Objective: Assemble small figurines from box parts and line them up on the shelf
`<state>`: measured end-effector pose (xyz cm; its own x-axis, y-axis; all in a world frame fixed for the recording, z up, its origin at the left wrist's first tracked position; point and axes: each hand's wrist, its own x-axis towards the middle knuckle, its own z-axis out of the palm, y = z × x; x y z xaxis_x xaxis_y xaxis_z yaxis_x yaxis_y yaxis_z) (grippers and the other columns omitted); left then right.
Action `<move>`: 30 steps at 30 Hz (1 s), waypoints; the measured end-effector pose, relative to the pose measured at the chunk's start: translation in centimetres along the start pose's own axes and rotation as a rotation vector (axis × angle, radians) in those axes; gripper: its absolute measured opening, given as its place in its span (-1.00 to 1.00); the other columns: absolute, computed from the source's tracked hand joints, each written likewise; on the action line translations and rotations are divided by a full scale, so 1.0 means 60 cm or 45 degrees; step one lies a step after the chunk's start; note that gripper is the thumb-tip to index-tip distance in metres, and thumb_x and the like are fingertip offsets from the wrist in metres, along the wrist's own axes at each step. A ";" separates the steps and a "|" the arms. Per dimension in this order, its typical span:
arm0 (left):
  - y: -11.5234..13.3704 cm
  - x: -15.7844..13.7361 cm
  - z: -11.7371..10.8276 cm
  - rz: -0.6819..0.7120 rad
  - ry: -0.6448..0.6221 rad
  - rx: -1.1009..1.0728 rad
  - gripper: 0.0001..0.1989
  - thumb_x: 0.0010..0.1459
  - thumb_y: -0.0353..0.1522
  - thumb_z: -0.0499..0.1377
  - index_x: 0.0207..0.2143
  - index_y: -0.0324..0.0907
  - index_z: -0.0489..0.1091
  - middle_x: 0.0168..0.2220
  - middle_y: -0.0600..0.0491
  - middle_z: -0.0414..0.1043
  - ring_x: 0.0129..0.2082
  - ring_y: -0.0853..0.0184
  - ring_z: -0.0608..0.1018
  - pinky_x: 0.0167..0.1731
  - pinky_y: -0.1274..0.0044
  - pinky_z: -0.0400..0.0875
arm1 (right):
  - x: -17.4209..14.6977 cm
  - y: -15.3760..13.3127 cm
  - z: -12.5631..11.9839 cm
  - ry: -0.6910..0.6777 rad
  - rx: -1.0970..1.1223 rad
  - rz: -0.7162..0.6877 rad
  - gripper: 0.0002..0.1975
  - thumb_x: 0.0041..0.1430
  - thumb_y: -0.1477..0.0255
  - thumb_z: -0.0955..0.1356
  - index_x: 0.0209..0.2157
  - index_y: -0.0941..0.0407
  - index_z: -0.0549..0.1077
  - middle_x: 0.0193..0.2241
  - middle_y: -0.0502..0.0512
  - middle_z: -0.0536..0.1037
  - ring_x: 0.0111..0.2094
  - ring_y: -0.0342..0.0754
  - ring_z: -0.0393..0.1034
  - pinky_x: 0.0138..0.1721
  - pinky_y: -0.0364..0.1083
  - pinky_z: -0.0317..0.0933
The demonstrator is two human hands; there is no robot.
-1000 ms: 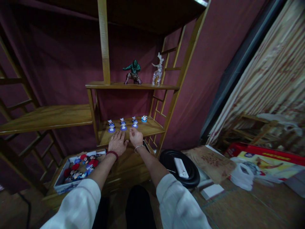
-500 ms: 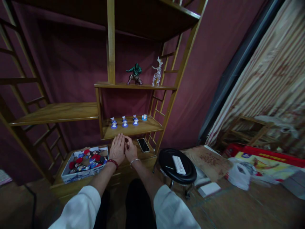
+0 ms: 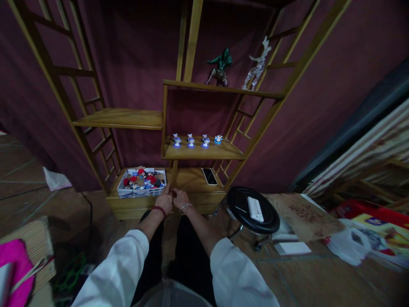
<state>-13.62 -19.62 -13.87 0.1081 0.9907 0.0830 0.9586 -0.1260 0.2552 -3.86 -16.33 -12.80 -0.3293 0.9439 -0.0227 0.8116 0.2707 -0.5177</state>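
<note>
My left hand (image 3: 164, 201), with a red bead bracelet at the wrist, meets my right hand (image 3: 180, 199), which wears a silver bangle. Both are held low before the bottom shelf, fingers curled in, one left finger pointing forward. Whatever they may hold between them is hidden. Just left of them stands a patterned box (image 3: 140, 193) of small figurines (image 3: 150, 181), several with red tops. On the shelf above, small purple-based figurines (image 3: 191, 141) stand in two rows, with a light-blue-based figurine (image 3: 218, 139) at their right end.
A phone (image 3: 209, 176) lies on the bottom shelf. Higher up stand a green-topped crouching figure (image 3: 220, 68) and a clear deer statue (image 3: 257, 66). At the right, a black round stool (image 3: 239, 209) carries a white case (image 3: 255, 209); a plastic bag (image 3: 348, 243) lies beyond it.
My view has tipped down and turned left, so the shelves sit further right and higher in it. My hands have drawn lower and stay together; the left fingers have curled from lying flatter.
</note>
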 end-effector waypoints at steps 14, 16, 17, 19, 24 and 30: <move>-0.124 0.023 0.006 -0.230 0.112 0.083 -0.60 0.05 -0.50 -0.10 -0.07 -0.35 0.30 0.07 -0.19 0.20 0.16 0.24 0.10 0.10 0.35 0.00 | 0.079 -0.051 0.063 -0.075 -0.056 -0.109 -0.68 0.09 0.52 0.19 -0.15 0.00 0.42 -0.20 -0.03 0.51 -0.20 -0.16 0.39 -0.18 -0.24 0.19; -0.148 0.030 0.004 -0.280 0.133 0.124 -0.63 0.10 -0.43 -0.13 -0.10 -0.31 0.33 0.03 -0.17 0.26 0.12 0.23 0.17 0.09 0.32 0.01 | 0.092 -0.058 0.069 -0.049 -0.076 -0.113 -0.69 0.10 0.51 0.19 -0.16 0.00 0.41 -0.20 -0.02 0.51 -0.20 -0.16 0.39 -0.19 -0.24 0.19; -0.159 0.033 0.002 -0.285 0.114 0.146 -0.63 0.12 -0.40 -0.14 -0.12 -0.30 0.34 0.01 -0.17 0.28 0.10 0.22 0.21 0.07 0.30 0.02 | 0.099 -0.062 0.072 -0.039 -0.089 -0.115 -0.69 0.11 0.50 0.19 -0.15 -0.01 0.41 -0.20 -0.02 0.51 -0.21 -0.16 0.39 -0.19 -0.24 0.19; -0.181 0.038 -0.002 -0.285 -0.015 0.192 -0.62 0.15 -0.37 -0.18 -0.16 -0.28 0.35 -0.06 -0.16 0.35 0.04 0.21 0.28 0.03 0.25 0.06 | 0.112 -0.067 0.077 -0.035 -0.121 -0.112 -0.69 0.12 0.49 0.19 -0.14 -0.02 0.40 -0.20 -0.02 0.51 -0.21 -0.15 0.39 -0.19 -0.23 0.19; -0.224 0.054 -0.011 -0.162 -0.298 0.201 -0.64 0.15 -0.37 -0.17 -0.26 -0.24 0.40 -0.25 -0.14 0.46 -0.18 0.19 0.46 -0.17 0.31 0.28 | 0.148 -0.073 0.092 -0.043 -0.165 -0.176 -0.71 0.09 0.50 0.20 -0.17 -0.01 0.42 -0.20 -0.01 0.50 -0.17 -0.14 0.36 -0.16 -0.22 0.17; -0.250 0.086 -0.007 0.038 -0.481 0.207 -0.67 0.09 -0.53 -0.12 -0.22 -0.22 0.39 -0.21 -0.09 0.46 -0.16 0.24 0.46 -0.17 0.41 0.29 | 0.179 -0.073 0.106 -0.311 -0.223 -0.181 -0.72 0.05 0.49 0.22 -0.23 -0.03 0.46 -0.30 -0.03 0.54 -0.29 -0.13 0.40 -0.31 -0.22 0.18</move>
<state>-27.55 -12.66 -16.84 0.1966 0.9399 -0.2792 0.9794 -0.1751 0.1001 -14.04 -8.57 -16.23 -0.5340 0.8269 -0.1763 0.8129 0.4449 -0.3758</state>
